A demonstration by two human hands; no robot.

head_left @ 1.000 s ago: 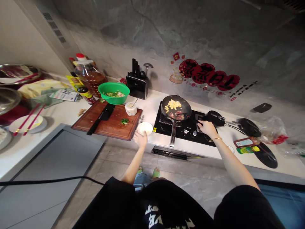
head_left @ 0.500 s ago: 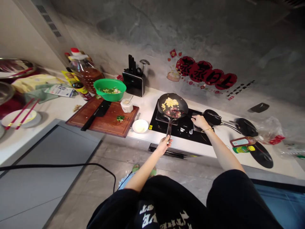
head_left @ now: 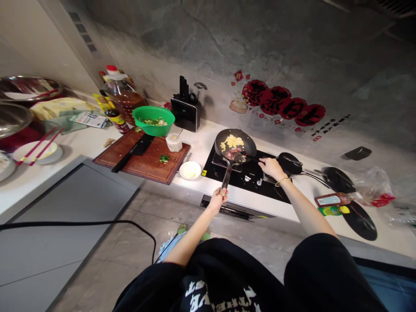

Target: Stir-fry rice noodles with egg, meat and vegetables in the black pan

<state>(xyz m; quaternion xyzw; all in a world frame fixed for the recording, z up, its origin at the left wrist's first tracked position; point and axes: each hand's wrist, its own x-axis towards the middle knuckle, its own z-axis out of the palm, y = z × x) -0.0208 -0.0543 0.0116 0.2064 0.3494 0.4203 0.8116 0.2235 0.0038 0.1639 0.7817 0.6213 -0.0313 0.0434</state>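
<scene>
My left hand [head_left: 218,201] is wrapped around the handle of a dark wok [head_left: 248,141] on the left burner of the hob. Inside the wok, yellow scrambled egg [head_left: 232,141] lies toward the back, with pinkish-brown meat pieces [head_left: 232,153] nearer the handle. From the right, my right hand [head_left: 273,168] grips a dark-handled spatula [head_left: 252,157]. Its head reaches in among the meat, and its exact shape is hard to make out. A small white bowl [head_left: 190,170] stands left of the hob.
A wooden chopping board [head_left: 146,167] carries a black cleaver [head_left: 139,147], chopped greens [head_left: 164,158] and a white jar [head_left: 174,142]. Beyond it are a green colander [head_left: 154,117] and a knife block [head_left: 184,113]. A small lidded pan [head_left: 289,163] sits right of the wok, near bottles [head_left: 333,199].
The spatula head has shifted slightly left among the meat. The wok handle and my left hand have swung a little left and down. The view has turned slightly.
</scene>
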